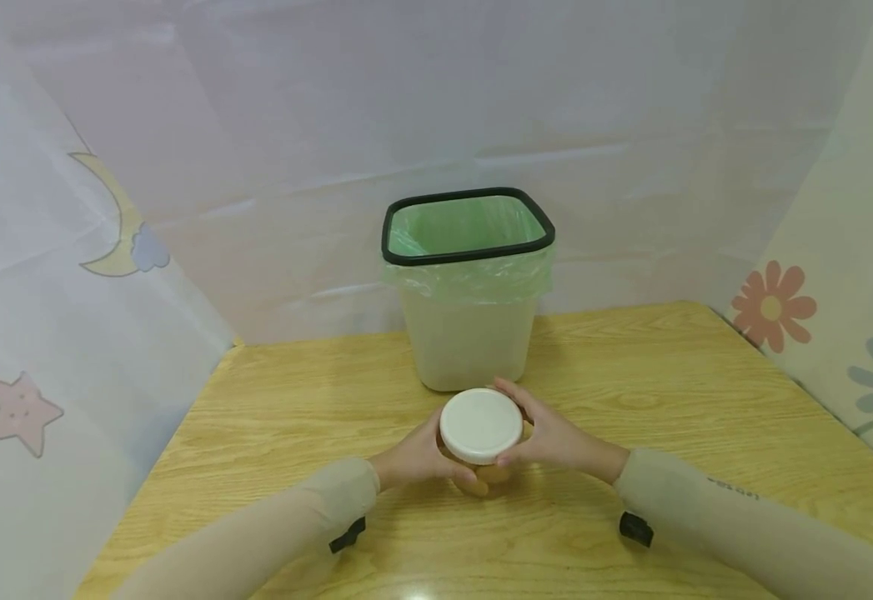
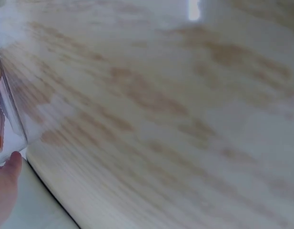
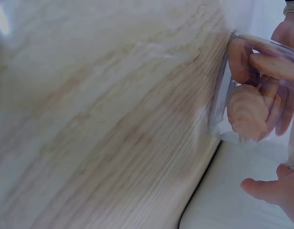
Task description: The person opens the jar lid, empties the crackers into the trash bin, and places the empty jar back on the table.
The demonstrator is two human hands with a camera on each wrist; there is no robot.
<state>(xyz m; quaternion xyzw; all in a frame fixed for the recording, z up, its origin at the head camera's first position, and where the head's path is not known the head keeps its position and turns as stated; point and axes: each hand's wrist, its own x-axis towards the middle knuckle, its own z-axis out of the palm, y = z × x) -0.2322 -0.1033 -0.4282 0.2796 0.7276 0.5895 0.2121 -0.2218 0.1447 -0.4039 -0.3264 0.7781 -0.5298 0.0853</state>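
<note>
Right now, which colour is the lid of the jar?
White; the lid shows best in the head view.

From my head view the light is soft and even, with no hard shadows; only a faint shade sits under my hands at the near middle of the table point(image 1: 669, 375). A small bright glare patch shows at the table's near edge. The view bends outward at its edges, so the table's sides splay. My left wrist view is badly smeared: the wood grain runs in streaks, with a white glare spot at the top. My right wrist view is also soft, the grain blurred, though the clear jar point(image 3: 254, 102) reads fairly well.
</note>
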